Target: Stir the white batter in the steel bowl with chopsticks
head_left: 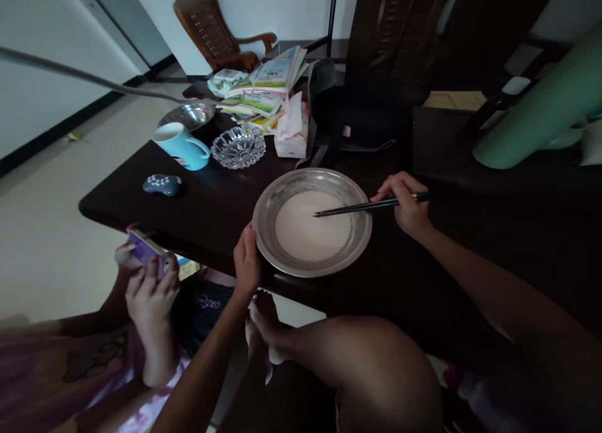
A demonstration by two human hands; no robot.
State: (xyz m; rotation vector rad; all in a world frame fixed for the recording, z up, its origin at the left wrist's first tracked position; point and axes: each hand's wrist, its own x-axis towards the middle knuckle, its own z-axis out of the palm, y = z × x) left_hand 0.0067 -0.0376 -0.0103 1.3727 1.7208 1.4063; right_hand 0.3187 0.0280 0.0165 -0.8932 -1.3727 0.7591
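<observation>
Head view, far left: another person's hands (151, 288), wrapped around a purple-backed phone (147, 252), below the table edge.
Grey gadget: rounded, pale-dotted, lying on the dark, glossy table (221, 218).
Blue mug: smooth and cylindrical, its handle towards the clear dish (238, 147), all scalloped, glassy ridges.
Left hand: mine (247, 260), fingers close together against the bowl's left side; whether they grip or only steady it, I can't tell.
Steel bowl: here it sits, round, wide-rimmed (313, 272), right between my two hands, brushed metal with a dull shine.
Liquid: pale, creamy and opaque (305, 235), flat across the bottom of the bowl.
Black chopsticks: slim, straight and smooth (362, 206), long axis running nearly sideways, from my right fingers leftwards over the right rim, tips at the liquid near the middle.
Right hand: mine (408, 210), just beyond the right rim, pinching the chopsticks towards their back ends; it's the one nearer them.
Green cylinder: tall, matte-looking (527, 119), leaning across the view at far right.
</observation>
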